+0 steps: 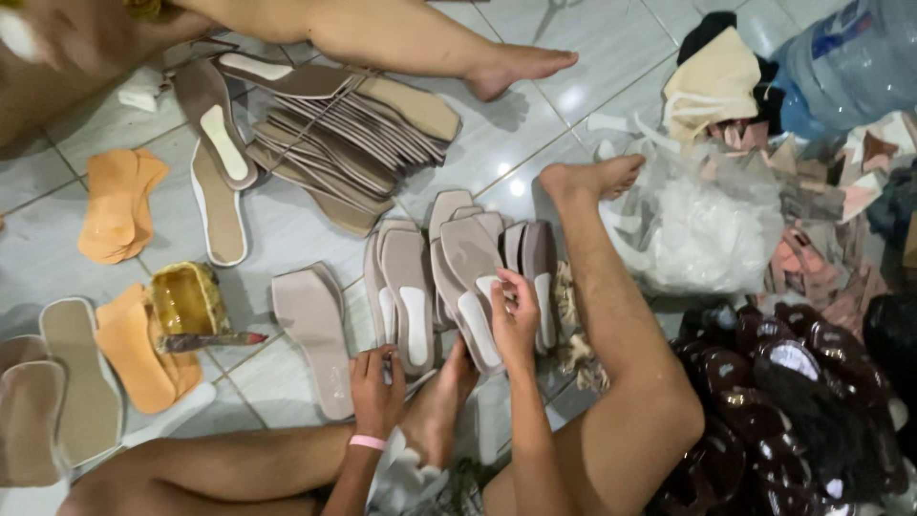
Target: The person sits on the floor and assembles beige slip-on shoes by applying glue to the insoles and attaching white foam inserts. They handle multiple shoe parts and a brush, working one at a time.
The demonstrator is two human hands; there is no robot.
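Left hand (375, 387), fingers curled on the insole row's (458, 277) lower edge on the floor, while a grey insole (475, 287) is pinched by right hand (516, 320); alignment should be kept square.

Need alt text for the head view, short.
Seen from above, a person sits on a tiled floor; the right hand holds a taupe shoe insole from a fanned row, and the left hand touches the neighbouring insole. Stacked insoles, orange pieces and a plastic bag lie around.
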